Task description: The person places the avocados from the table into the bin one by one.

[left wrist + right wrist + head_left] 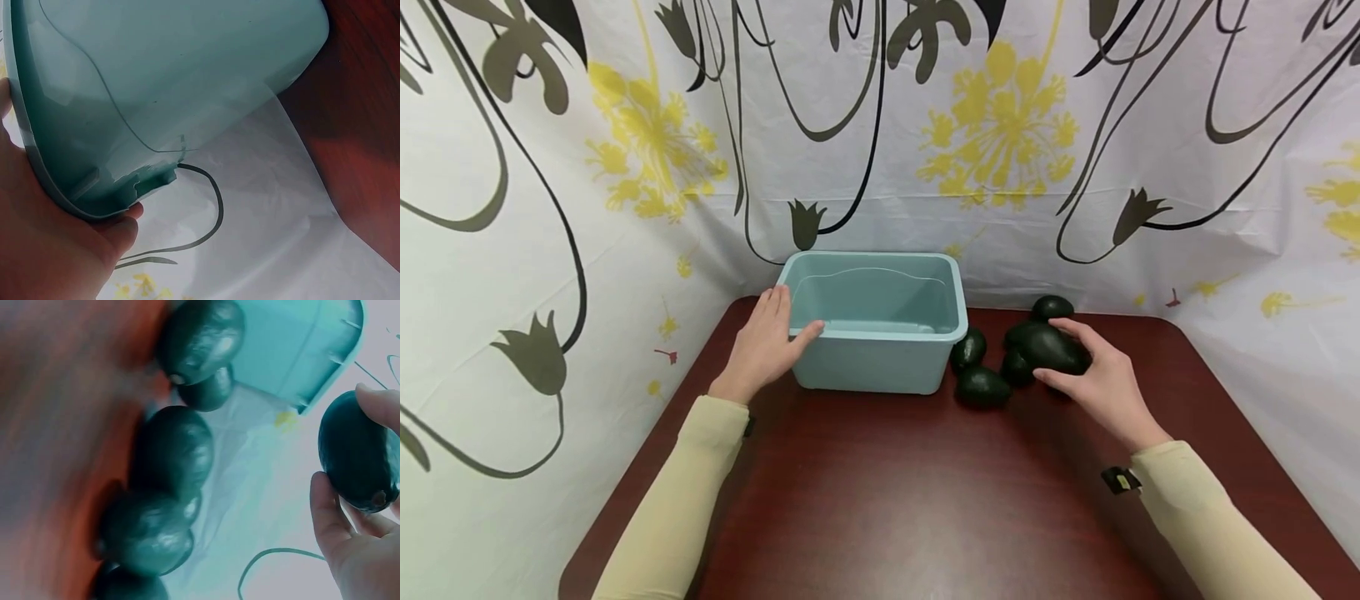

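My left hand [765,340] rests against the near left corner of a light blue plastic bin [872,367]. Its fingers lie straight along the left rim, with the thumb spread over the front rim. My right hand [1108,383] grips a dark green avocado [1052,348] between thumb and fingers. In the right wrist view this avocado [356,453] is held apart from the others. Close by on the table are several more avocados, among them one in front [983,388], one against the bin's right side [970,350] and one at the back [1052,307].
The bin stands at the back left of a dark red wooden table [910,483]. Behind and beside the table hangs a white curtain [880,192] with grey and yellow flower prints. A small black device [1122,480] sits at my right wrist.
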`<state>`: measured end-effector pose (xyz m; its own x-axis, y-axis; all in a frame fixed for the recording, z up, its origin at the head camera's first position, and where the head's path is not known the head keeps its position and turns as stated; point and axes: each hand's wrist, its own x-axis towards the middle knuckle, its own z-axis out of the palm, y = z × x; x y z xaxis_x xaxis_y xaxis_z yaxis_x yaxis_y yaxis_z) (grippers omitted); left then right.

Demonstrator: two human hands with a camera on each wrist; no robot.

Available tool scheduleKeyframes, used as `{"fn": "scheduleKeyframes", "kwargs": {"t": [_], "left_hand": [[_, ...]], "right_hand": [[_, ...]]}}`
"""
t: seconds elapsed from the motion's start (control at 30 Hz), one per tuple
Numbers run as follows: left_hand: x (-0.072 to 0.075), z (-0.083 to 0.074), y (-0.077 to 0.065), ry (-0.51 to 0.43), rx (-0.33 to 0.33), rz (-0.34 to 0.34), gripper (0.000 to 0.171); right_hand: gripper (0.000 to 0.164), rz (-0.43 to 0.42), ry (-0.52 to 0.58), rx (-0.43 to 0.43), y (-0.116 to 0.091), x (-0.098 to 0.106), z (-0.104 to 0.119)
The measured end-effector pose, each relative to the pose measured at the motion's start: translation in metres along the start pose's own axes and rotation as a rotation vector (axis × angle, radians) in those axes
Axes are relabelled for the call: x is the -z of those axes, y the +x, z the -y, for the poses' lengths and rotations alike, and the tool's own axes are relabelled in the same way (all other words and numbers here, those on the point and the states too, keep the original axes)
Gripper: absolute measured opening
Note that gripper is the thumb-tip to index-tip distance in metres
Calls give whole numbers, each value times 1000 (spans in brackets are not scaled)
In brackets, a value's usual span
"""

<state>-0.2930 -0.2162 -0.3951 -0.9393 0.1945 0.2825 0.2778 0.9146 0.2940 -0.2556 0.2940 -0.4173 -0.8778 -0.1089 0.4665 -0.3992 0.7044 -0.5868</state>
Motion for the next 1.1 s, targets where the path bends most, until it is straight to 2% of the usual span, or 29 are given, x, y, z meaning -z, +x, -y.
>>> {"fn": "scheduleKeyframes", "kwargs": {"t": [0.23, 0.47, 0.6, 0.87, 1.1], "left_hand": [[-2, 3, 1, -4, 8, -1, 109], [-3, 4, 0, -2, 11, -4, 110], [-2, 3, 1, -7, 4, -11, 109], [-3, 2, 2, 0, 5, -2, 109], [-2, 3, 3, 6, -2, -13, 109]], "right_hand": [[77, 13, 52, -16, 20, -1, 14], [77, 10, 126, 15, 41, -7, 28], [77, 17, 188, 12, 52, -8, 41], [71, 63, 287, -10, 61, -6, 76], [72, 83, 388, -8, 80, -20, 66]]}}
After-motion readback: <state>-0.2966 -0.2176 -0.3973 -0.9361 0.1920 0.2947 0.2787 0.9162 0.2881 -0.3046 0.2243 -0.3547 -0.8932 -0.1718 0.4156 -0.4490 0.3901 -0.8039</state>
